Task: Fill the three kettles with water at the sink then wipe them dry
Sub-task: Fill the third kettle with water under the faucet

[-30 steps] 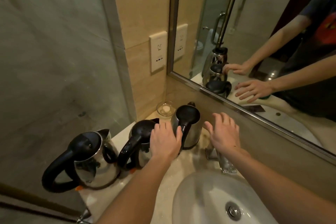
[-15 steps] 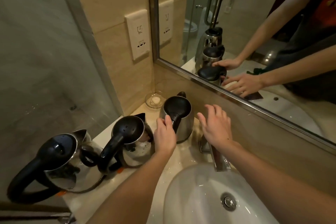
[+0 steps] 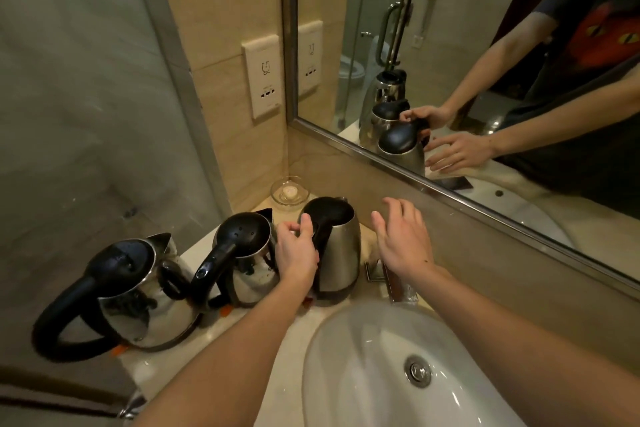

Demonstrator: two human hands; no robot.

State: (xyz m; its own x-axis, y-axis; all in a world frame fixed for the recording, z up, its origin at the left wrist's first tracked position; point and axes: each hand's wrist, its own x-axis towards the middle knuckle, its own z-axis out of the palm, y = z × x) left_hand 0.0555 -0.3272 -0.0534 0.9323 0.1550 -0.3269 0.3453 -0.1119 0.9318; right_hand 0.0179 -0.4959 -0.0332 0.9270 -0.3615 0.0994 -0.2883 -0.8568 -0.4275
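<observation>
Three kettles stood in a row on the counter [image 3: 207,333] left of the sink [image 3: 363,357], all upright. A second before, my left hand [image 3: 296,250] lay flat between the middle kettle [image 3: 242,232] and the brushed-steel kettle [image 3: 341,246]. By this moment it had moved onto the steel one, its fingers curled over the top of the black handle in a grip. That kettle had not left the counter and stood just beside the faucet [image 3: 398,284]. My right hand [image 3: 403,239] had barely shifted: it hung above the faucet with fingers spread and loose, near the kettle's right flank but apart from it, holding nothing. The big-handled kettle [image 3: 138,302] at the far left stood untouched, as did the glass dish [image 3: 289,191] in the corner.
</observation>
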